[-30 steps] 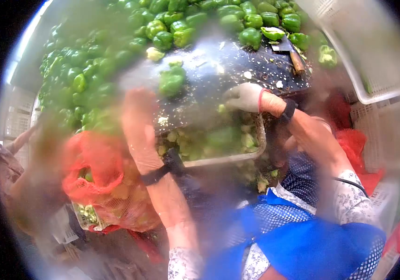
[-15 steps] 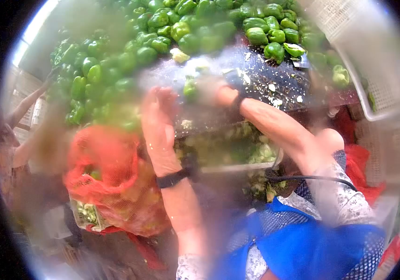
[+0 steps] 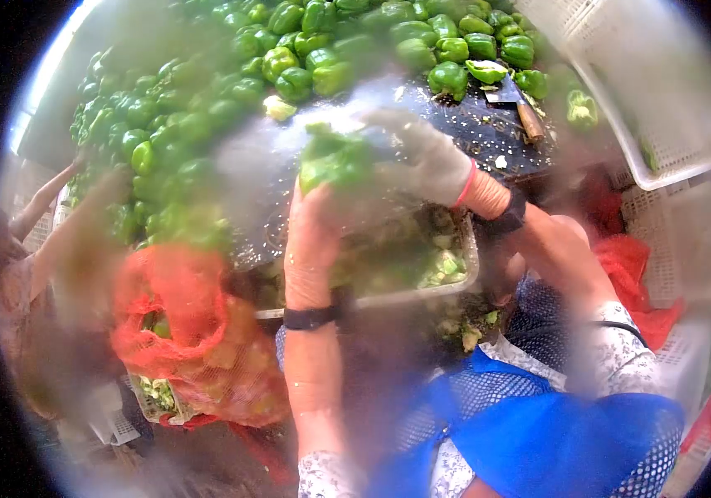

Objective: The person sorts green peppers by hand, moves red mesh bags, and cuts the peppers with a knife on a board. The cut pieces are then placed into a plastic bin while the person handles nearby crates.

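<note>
A green bell pepper is raised over the dark work surface, blurred by haze on the lens. My left hand, bare and with a black wristband, grips it from below and the left. My right hand wears a pale glove with a red cuff; its fingers curl round the pepper's right side, their tips smeared. On the right of the dark work surface, strewn with pale seeds, lies a knife with a wooden handle. A cut pepper rests beside its blade.
A large heap of green peppers covers the far side. Below the work surface stands a tray of pepper scraps. A red mesh bag is at the left, white crates at the right. Another person's arm shows far left.
My left hand, open before, now grips a pepper raised off the work surface. My right hand has shifted right and its glove shows clearly. The view has turned slightly, revealing the knife's handle.
</note>
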Action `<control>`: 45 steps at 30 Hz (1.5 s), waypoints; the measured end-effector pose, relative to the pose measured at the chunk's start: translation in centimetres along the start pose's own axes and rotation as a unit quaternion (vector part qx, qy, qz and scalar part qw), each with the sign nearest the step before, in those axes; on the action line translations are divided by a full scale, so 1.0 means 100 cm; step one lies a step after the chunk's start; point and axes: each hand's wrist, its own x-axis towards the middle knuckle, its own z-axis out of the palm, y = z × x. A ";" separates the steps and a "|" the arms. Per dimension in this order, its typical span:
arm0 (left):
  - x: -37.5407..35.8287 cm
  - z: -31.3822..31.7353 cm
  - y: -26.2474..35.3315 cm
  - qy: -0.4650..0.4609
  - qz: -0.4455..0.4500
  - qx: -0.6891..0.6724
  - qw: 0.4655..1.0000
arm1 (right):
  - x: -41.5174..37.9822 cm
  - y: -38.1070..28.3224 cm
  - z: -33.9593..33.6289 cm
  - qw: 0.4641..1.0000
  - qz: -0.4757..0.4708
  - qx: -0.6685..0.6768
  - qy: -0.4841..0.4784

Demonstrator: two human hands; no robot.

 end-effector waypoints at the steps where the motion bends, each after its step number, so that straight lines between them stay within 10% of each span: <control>1: 0.002 0.001 -0.006 -0.011 -0.002 0.001 1.000 | -0.003 0.002 -0.008 1.000 0.028 0.010 -0.008; 9: -0.001 0.034 -0.011 -0.018 -0.014 0.059 0.998 | -0.013 0.016 -0.023 0.969 0.075 0.218 -0.090; 14: 0.001 0.027 -0.024 -0.064 0.006 0.307 0.950 | -0.012 0.032 -0.029 0.987 0.080 0.085 -0.114; 29: 0.002 0.010 -0.023 0.014 0.092 0.361 0.928 | -0.004 0.024 0.008 0.976 0.191 0.049 -0.087; 38: -0.018 0.026 0.000 0.052 0.003 0.193 0.980 | -0.015 0.013 0.013 0.912 0.194 0.345 -0.110; 45: -0.007 -0.032 0.029 0.059 0.120 0.099 0.986 | -0.006 -0.007 0.000 0.903 0.163 0.398 0.002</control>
